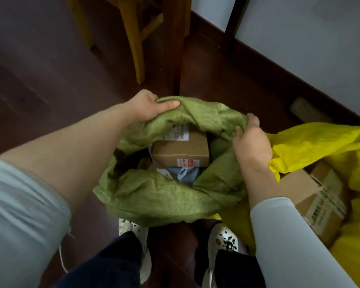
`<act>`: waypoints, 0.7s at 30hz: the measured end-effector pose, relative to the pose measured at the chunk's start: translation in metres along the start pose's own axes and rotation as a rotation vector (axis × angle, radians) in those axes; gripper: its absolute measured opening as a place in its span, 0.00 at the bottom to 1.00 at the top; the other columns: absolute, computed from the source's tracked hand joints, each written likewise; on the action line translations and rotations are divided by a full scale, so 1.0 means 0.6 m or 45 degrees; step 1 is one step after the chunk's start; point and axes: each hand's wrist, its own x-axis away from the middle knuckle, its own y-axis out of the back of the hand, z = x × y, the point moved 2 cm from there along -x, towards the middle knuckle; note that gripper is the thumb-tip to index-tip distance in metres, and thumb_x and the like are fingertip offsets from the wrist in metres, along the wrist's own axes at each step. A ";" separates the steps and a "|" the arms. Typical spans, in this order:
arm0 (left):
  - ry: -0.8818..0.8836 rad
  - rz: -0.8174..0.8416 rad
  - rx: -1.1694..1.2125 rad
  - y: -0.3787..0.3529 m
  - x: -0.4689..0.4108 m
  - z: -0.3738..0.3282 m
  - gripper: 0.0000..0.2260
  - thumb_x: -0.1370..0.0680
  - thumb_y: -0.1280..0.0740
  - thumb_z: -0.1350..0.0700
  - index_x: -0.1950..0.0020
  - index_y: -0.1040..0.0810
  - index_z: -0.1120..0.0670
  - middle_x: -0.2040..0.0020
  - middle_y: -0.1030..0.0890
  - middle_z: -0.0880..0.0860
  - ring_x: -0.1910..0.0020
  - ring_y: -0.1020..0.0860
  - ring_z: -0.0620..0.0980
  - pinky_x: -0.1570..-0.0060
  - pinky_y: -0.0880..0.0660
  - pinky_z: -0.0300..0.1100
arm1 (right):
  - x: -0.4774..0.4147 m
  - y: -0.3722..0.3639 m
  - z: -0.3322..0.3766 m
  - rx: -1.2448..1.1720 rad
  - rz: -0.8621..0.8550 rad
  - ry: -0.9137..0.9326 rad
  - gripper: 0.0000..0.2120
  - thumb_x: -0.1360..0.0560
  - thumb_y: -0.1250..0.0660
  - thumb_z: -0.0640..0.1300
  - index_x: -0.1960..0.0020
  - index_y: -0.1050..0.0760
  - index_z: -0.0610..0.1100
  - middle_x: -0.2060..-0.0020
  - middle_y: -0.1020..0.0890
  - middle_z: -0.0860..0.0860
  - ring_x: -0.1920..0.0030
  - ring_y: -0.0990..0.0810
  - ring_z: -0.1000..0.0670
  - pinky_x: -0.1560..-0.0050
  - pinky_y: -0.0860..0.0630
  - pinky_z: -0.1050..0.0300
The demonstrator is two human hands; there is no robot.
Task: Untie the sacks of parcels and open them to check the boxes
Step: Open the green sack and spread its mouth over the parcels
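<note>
1. While both hands pull its mouth wide, I see the green sack [154, 196] standing open on the dark wooden floor [40, 69], between my two forearms and just beyond my shoes [222, 239].
2. My left hand [148, 107] is closed on the far left rim of the sack, thumb pressed flat on top of the fabric.
3. My right hand [252, 142] is clenched on the right rim, fingers curled into a bunched fold.
4. Between the hands, down inside the mouth, lies a brown cardboard box [181, 150] with a white label on top and a red-and-white sticker on its near side.
5. Below that box I make out a pale blue packet [185, 173].
6. Right of my right hand a yellow sack [320, 146] lies open, with another cardboard box [316, 200] showing beside my right sleeve [289, 235].
</note>
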 end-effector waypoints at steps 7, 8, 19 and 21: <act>0.102 0.362 0.055 -0.040 -0.003 -0.053 0.22 0.27 0.34 0.38 0.52 0.20 0.58 0.57 0.17 0.57 0.57 0.18 0.55 0.52 0.21 0.48 | 0.047 -0.036 0.080 0.066 0.200 0.822 0.43 0.29 0.33 0.50 0.24 0.57 0.57 0.26 0.39 0.45 0.25 0.44 0.47 0.30 0.72 0.46; 0.127 0.364 0.035 -0.045 -0.002 -0.052 0.20 0.26 0.34 0.41 0.51 0.20 0.58 0.56 0.17 0.57 0.58 0.18 0.55 0.53 0.21 0.47 | 0.045 -0.044 0.078 0.038 0.214 0.807 0.37 0.26 0.35 0.50 0.24 0.54 0.58 0.32 0.29 0.45 0.29 0.35 0.46 0.29 0.71 0.48; -0.161 -0.396 -1.104 -0.101 0.086 0.064 0.53 0.34 0.38 0.28 0.24 0.58 0.57 0.23 0.59 0.60 0.24 0.59 0.58 0.31 0.62 0.63 | -0.017 -0.025 0.017 -0.257 0.160 0.264 0.10 0.25 0.37 0.49 0.49 0.23 0.44 0.52 0.19 0.41 0.48 0.22 0.38 0.50 0.26 0.48; 0.037 -0.290 -1.034 -0.102 0.079 0.099 0.41 0.27 0.35 0.40 0.23 0.53 0.55 0.23 0.54 0.60 0.24 0.53 0.60 0.29 0.55 0.62 | -0.017 -0.021 0.016 -0.273 0.156 0.227 0.11 0.25 0.37 0.51 0.54 0.23 0.44 0.55 0.19 0.42 0.50 0.22 0.39 0.52 0.25 0.48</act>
